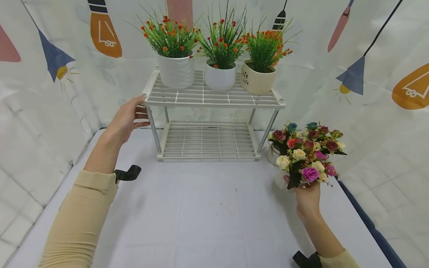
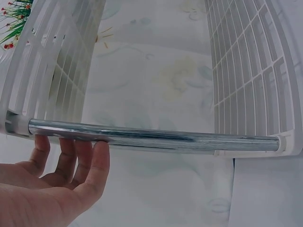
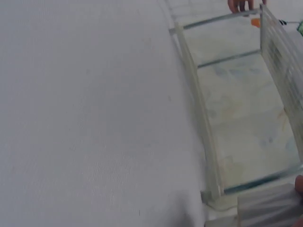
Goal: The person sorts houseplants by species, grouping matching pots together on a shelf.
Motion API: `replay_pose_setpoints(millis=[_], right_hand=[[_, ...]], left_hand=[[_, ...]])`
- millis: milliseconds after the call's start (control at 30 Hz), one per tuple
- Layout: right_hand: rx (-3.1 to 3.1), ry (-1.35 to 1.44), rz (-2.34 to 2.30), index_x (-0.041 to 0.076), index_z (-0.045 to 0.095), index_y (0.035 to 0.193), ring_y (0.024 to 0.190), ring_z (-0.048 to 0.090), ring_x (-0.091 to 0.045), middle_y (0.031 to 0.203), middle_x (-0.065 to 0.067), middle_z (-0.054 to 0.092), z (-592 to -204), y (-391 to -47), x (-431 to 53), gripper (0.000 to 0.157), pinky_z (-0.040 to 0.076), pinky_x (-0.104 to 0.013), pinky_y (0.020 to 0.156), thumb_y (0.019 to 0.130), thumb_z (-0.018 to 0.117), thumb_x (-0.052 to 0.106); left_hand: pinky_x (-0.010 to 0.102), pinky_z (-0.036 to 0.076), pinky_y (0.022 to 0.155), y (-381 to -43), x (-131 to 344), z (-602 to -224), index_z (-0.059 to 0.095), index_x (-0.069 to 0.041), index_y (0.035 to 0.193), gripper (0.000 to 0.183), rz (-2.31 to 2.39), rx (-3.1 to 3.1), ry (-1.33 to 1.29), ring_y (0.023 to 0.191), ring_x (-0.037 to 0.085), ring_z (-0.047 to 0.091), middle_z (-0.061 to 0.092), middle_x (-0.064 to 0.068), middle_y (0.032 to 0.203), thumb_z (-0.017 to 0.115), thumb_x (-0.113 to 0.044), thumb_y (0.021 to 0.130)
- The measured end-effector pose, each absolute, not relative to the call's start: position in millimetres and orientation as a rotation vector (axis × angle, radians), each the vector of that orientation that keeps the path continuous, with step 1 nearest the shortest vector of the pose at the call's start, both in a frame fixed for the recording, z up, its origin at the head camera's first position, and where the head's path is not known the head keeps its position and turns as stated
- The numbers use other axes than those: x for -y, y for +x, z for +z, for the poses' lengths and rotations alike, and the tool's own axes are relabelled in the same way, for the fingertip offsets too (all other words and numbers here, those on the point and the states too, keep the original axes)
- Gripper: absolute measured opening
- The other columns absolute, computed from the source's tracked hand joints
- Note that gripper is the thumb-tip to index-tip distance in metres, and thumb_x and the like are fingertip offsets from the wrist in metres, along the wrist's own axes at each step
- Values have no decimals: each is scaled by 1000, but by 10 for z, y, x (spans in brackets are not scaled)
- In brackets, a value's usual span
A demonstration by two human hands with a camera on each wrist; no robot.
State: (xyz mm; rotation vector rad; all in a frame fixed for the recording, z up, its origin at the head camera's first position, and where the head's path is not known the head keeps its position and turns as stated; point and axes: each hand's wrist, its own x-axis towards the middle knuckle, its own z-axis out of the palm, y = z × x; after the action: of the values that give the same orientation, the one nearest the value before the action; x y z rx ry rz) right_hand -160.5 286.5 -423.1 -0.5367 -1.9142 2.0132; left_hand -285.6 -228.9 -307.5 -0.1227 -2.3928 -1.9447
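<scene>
Potted roses: a mixed bunch (image 1: 310,173) at the rack's right front corner, in your right hand (image 1: 307,197); its pale pot (image 1: 281,180) shows only in part.
Neighbouring pot: one more pale pot (image 1: 273,150) just behind, beside the rack's post; the two bunches overlap, so the blooms cannot be counted apart.
Right hand: fingers curled about the base of the potted roses, partly hidden by leaves; whether the pot touches the surface (image 1: 201,212), you cannot tell.
Left hand: (image 1: 125,119) well apart from the right, at the rack's left upper corner; fingers slightly bent, tips against one metal post (image 2: 156,138).
Rack: one white rack (image 1: 214,104), two tiers, four posts.
Upper tier: three pots of red-flowered grass in a row: a large white pot (image 1: 175,72), a small white pot (image 1: 219,77), a cream pot (image 1: 258,79) lettered "Life Life".
Cut off: both sleeves, by the head view's lower border; in the right wrist view, pale pots at the bottom, blooms out of frame.
Edges and room: the surface spreads between your arms before the rack; its right edge, trimmed dark blue, slants past your right forearm; behind hangs a lamp-patterned sheet (image 1: 311,74).
</scene>
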Motion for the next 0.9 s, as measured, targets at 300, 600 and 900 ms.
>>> replay_pose_setpoints(millis=[300, 600, 900], right_hand=[[1905, -203, 2104, 16, 31, 150, 141, 36, -12, 148, 1, 42, -4220, -1748, -2230, 82, 38, -32, 114, 87, 77, -11], [1994, -113, 2109, 16, 35, 150, 141, 37, -12, 148, 0, 45, -4209, -2114, -1629, 84, 39, -37, 113, 84, 83, -3], [1851, -32, 2247, 9, 33, 146, 138, 46, -24, 146, -10, 48, -4239, -2478, -1072, 85, 45, -38, 109, 79, 77, -19]], left_hand=[[45, 47, 102, -2870, 2290, -3078, 50, -14, 141, 59, -1975, 2374, -107, 111, 21, 53, 48, 6, 124, 38, -61, 106], [45, 47, 101, -2884, 2304, -3095, 53, -18, 137, 55, -1979, 2358, -113, 110, 20, 52, 48, 5, 122, 39, -61, 106], [47, 46, 101, -2891, 2293, -3133, 54, -18, 136, 54, -1984, 2326, -97, 109, 20, 52, 47, 5, 121, 39, -60, 106]])
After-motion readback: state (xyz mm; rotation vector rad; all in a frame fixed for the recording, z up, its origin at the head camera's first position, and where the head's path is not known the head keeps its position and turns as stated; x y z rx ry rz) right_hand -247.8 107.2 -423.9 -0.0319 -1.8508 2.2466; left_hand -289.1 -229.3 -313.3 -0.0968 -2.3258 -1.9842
